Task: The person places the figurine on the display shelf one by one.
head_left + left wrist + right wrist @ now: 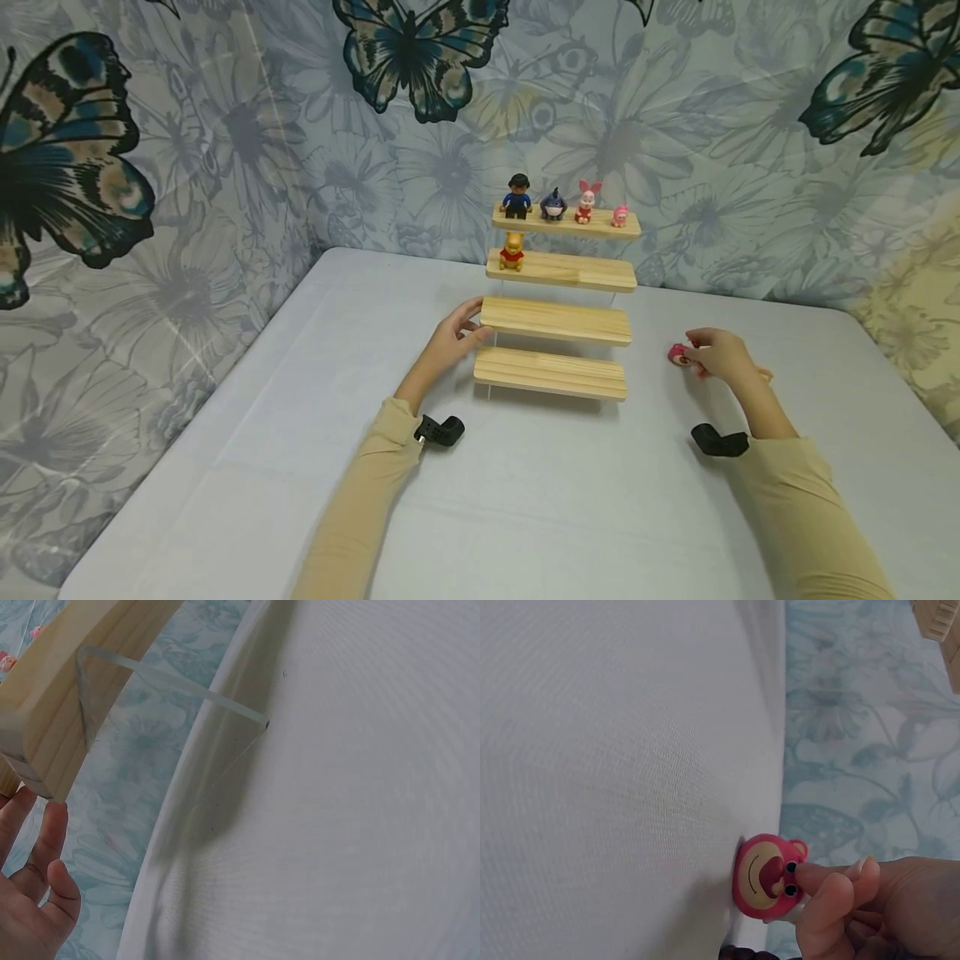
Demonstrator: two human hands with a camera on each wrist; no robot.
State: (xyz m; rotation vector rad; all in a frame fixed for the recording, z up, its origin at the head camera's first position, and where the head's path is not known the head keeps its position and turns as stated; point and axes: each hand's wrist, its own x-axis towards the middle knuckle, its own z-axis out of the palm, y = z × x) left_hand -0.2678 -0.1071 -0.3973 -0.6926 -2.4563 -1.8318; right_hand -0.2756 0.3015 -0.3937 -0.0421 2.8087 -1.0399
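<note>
My right hand point(722, 354) pinches a small pink bear figurine point(767, 876) low over the white table, right of a four-tier wooden shelf. The bear's cream muzzle and dark eyes face the right wrist camera, with fingertips at its face. My left hand point(453, 335) rests its fingertips against the left end of the third board point(555, 321) from the top. In the left wrist view those fingers point(49, 832) are loosely bent at the board's edge, and one digit stands apart from it. Clear supports point(187, 686) hold the boards.
The top board point(566, 222) bears a black-haired figure point(517, 198), a grey-blue donkey point(553, 206), a piglet point(587, 203) and a small pink figure point(619, 217). A yellow bear in red point(512, 253) sits on the second board point(573, 271). An orange-tan thing point(765, 374) is partly hidden behind my right hand.
</note>
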